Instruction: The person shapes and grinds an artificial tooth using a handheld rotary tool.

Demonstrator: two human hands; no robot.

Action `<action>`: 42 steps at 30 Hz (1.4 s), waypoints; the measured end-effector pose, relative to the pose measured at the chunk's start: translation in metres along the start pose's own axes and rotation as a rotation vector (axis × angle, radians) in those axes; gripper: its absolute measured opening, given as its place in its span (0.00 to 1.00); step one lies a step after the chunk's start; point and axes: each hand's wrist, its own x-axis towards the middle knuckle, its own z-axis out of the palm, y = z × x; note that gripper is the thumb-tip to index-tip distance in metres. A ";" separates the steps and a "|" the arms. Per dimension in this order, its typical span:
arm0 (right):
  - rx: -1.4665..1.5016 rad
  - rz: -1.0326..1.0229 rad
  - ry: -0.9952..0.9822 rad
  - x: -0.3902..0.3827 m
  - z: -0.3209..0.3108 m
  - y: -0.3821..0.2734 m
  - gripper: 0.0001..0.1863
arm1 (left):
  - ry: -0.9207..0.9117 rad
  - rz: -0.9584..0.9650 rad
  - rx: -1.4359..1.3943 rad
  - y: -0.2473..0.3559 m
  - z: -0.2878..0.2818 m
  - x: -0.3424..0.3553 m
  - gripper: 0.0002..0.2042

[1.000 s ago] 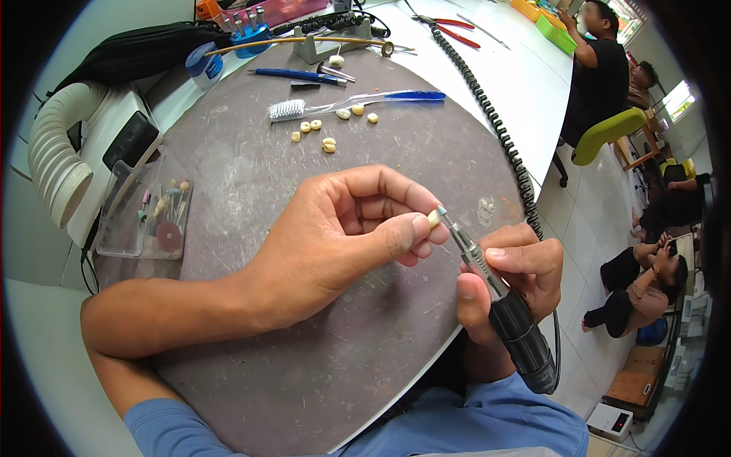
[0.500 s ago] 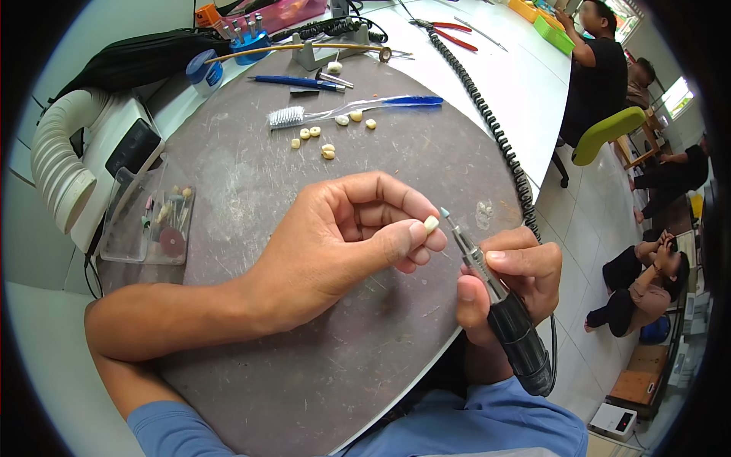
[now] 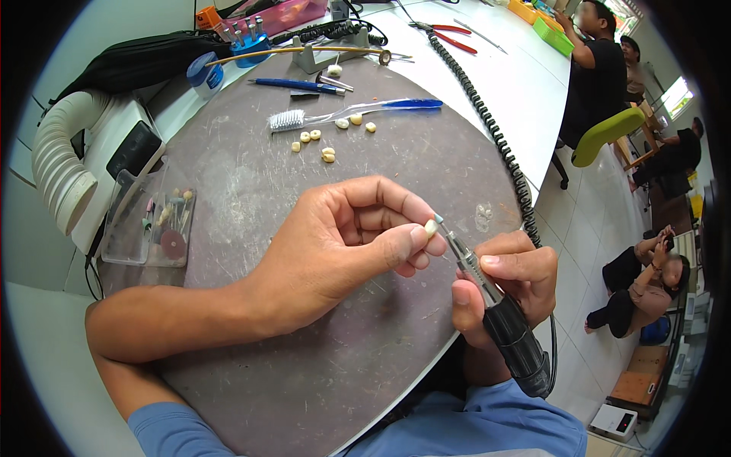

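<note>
Between thumb and fingertips, my left hand (image 3: 358, 236) pinches a small off-white dental crown (image 3: 431, 228) over the middle of the grey work surface. My right hand (image 3: 512, 278) is wrapped round a rotary handpiece (image 3: 509, 329) with a black body and silver nose. Its pale blue pointed tip (image 3: 438, 218) is at the crown's upper right side; whether they touch I cannot tell. Beyond my hands lie several more crowns, among them a stacked-looking pair (image 3: 328, 155). A toothbrush (image 3: 354, 111) with a clear and blue handle lies behind them.
At the left stand a clear box of burs and discs (image 3: 148, 255) and a white ribbed hose (image 3: 62, 179). A blue pen (image 3: 297, 85) and a small grey stand (image 3: 331, 53) are at the back. A coiled black cord (image 3: 487, 114) runs down the right. Other people sit beyond.
My right hand has brought the handpiece slightly left, so its tip now meets or nearly meets the crown. My left hand has barely moved.
</note>
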 end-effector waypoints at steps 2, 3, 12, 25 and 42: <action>0.003 -0.004 -0.004 0.000 0.000 0.001 0.19 | 0.001 0.000 -0.002 0.000 0.000 0.000 0.09; 0.006 -0.007 -0.008 0.001 0.000 0.001 0.19 | 0.000 -0.003 -0.002 0.000 0.000 0.000 0.09; 0.052 0.004 -0.028 0.000 0.000 0.000 0.19 | -0.006 -0.003 -0.002 -0.002 -0.002 0.001 0.09; 0.052 -0.038 -0.045 0.001 -0.001 0.001 0.19 | 0.002 -0.004 0.010 -0.001 -0.001 0.001 0.09; 0.060 -0.010 -0.024 0.000 0.000 0.000 0.18 | -0.006 -0.015 0.007 -0.001 0.000 0.000 0.09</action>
